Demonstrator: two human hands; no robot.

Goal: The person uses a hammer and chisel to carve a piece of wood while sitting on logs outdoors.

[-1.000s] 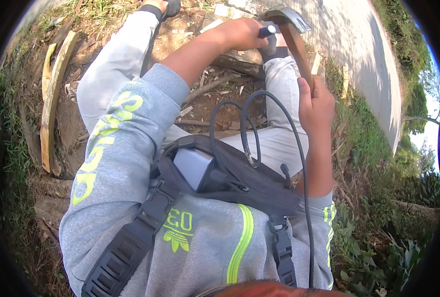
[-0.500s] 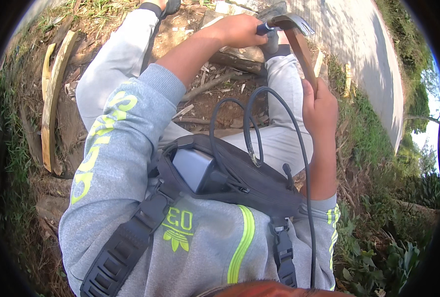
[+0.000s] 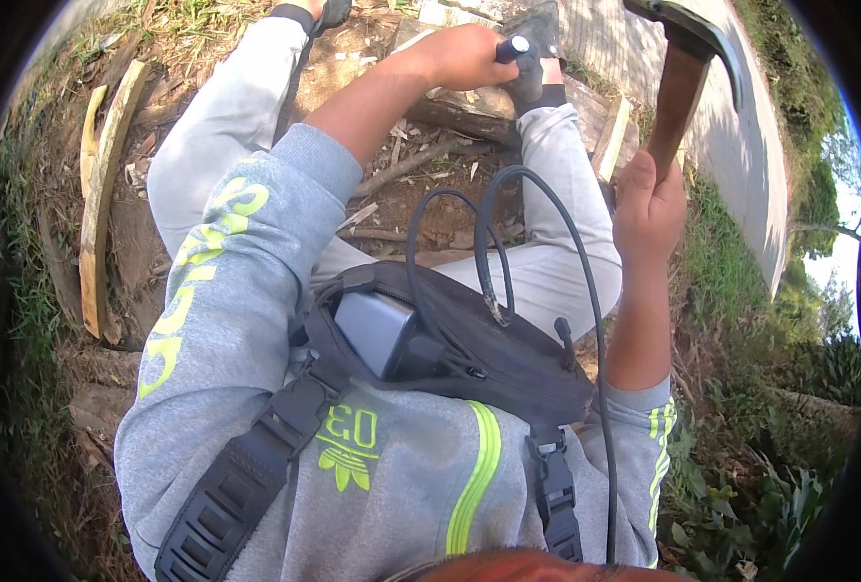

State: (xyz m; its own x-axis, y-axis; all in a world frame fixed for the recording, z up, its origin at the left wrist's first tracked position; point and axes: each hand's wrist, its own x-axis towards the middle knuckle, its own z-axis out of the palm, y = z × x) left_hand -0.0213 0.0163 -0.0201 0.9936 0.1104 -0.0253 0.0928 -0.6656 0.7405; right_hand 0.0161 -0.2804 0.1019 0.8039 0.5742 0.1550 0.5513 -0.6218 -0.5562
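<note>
Right hand is wrapped tight round the wooden handle of a hammer, dark metal head raised high above the fist, forearm upright. Further out, left hand is fisted round a dark, light-tipped chisel, set down on a rough log just beneath it, arm stretched forward.

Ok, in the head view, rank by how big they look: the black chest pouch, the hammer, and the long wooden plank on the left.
1. Black chest pouch, though nearness inflates it.
2. Wooden plank.
3. Hammer, partly cut off at the top edge, so unsure against the plank.
</note>
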